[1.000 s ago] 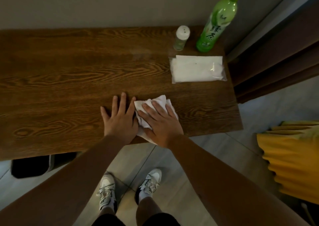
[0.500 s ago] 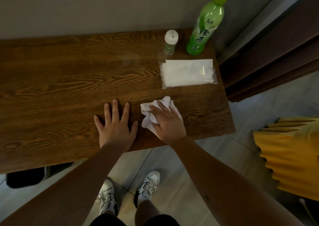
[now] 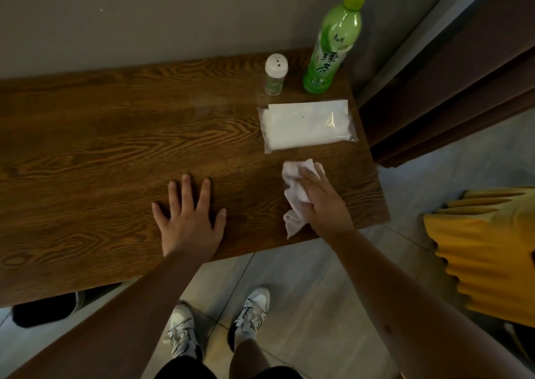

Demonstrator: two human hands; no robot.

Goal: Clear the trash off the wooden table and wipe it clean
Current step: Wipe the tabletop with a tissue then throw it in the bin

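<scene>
Wooden table (image 3: 95, 152), tissue (image 3: 295, 193) under right hand (image 3: 324, 204) (crumpled)

Wooden table (image 3: 101, 146) runs along the wall. Far right corner: green tea bottle (image 3: 333, 42) upright, shaker jar (image 3: 275, 74) just left of it. Tissue pack (image 3: 307, 125) lies flat in front of both — near the right edge. Crumpled tissue (image 3: 295, 193) nearer the front edge, under the right hand (image 3: 324, 204). Left hand (image 3: 188, 219) flat at the front edge, well left of it.
</scene>
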